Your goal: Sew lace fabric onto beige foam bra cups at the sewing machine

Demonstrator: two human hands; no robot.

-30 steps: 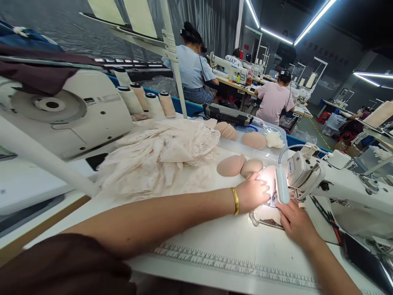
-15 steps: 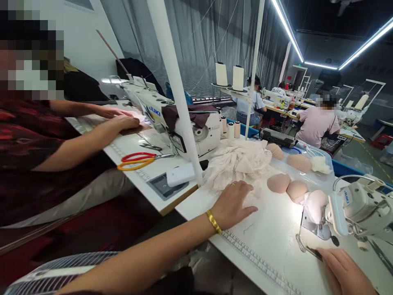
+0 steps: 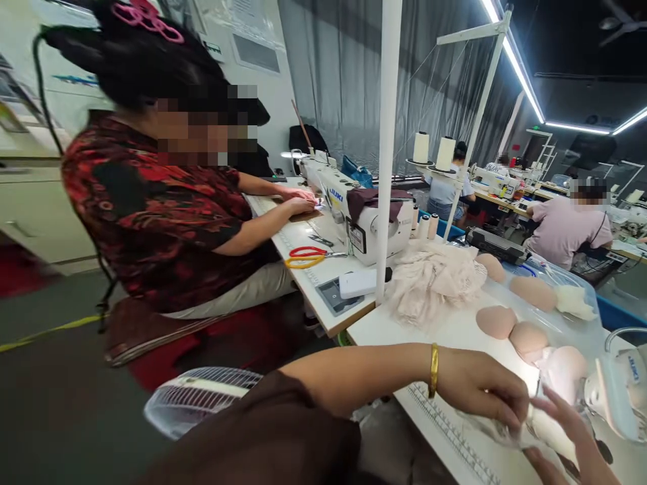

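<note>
near fabric heap, beige cups and lamp, left hand tight on sheer cloth, right hand loosely spread

left hand: pinching fabric (pale, sheer) | right hand: spread beside it

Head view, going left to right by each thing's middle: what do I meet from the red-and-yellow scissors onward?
Red-and-yellow scissors → white device → cream fabric pile → left hand → right hand → machine lamp.
</note>
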